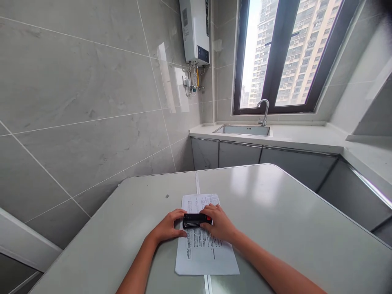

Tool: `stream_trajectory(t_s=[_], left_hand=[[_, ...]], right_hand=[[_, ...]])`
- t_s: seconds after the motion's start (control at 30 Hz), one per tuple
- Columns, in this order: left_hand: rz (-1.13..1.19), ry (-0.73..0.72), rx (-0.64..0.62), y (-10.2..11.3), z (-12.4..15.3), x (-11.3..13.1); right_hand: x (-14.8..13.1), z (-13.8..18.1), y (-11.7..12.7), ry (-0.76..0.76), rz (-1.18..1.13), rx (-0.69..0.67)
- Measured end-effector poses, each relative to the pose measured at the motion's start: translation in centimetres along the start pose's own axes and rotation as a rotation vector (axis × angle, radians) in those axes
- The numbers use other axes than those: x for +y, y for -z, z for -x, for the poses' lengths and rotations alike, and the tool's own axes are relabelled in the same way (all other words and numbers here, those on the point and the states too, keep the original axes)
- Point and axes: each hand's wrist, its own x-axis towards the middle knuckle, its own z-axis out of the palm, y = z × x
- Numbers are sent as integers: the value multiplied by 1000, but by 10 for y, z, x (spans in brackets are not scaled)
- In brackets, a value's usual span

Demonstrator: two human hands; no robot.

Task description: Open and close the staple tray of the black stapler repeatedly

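A black stapler (pixel 192 221) with a red patch lies crosswise over printed sheets of paper (pixel 205 257) on the table. My right hand (pixel 221 222) is closed on the stapler's right end, fingers along the far side and thumb on the near side. At the stapler's left end is my left hand (pixel 168 226), thumb and fingers apart in a C shape. Its fingertips reach the far left corner of the stapler, while the thumb rests on the paper's left edge. Whether the left fingertips touch the stapler I cannot tell.
Two small dark strips (pixel 167 196), perhaps staples, lie left of the paper's far end. The pale table (pixel 260 245) has a seam down its middle. Behind it stand a counter with a sink (pixel 245 130) and a tap (pixel 265 111). A tiled wall (pixel 92 90) borders the left.
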Motion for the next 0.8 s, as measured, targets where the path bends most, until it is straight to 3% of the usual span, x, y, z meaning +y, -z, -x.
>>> stream_trajectory(t_s=[0.2, 0.4, 0.5, 0.8], left_hand=[[16, 10, 43, 0, 1, 0], [33, 59, 73, -2, 0, -13], [40, 78, 77, -3, 0, -17], [96, 77, 131, -8, 1, -28]], right_hand=[[5, -2, 0, -31, -23, -49], [14, -2, 23, 91, -74, 49], [21, 0, 30, 100, -132, 7], [27, -5, 27, 132, -168, -30]])
